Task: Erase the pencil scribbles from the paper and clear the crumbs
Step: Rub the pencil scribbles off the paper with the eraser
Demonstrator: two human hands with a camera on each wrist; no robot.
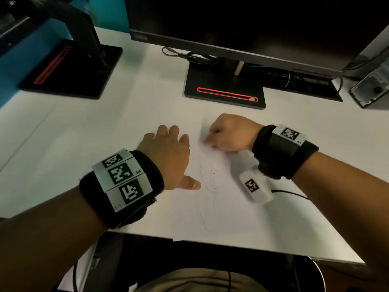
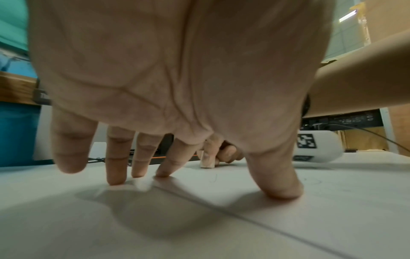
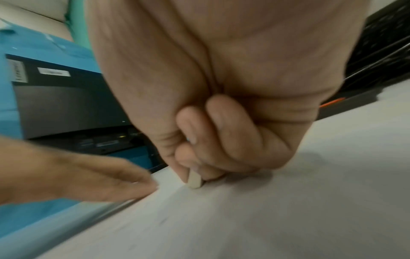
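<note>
A white sheet of paper (image 1: 242,211) lies on the white desk near its front edge, with faint pencil scribbles (image 1: 207,182) down its middle. My left hand (image 1: 168,152) lies flat with spread fingers on the sheet's left edge, thumb (image 2: 277,178) and fingertips (image 2: 116,177) pressing down. My right hand (image 1: 227,133) pinches a small cream eraser (image 3: 195,179) between thumb and curled fingers, its tip touching the paper near the top. The same eraser (image 2: 207,162) stands upright on the sheet in the left wrist view. I make out no crumbs.
A black monitor stand (image 1: 225,89) with a red slot sits just behind the paper, under a dark monitor (image 1: 242,30). A second stand (image 1: 71,70) is at the back left. Cables (image 1: 189,55) lie behind. A clear case (image 1: 372,87) stands at the far right.
</note>
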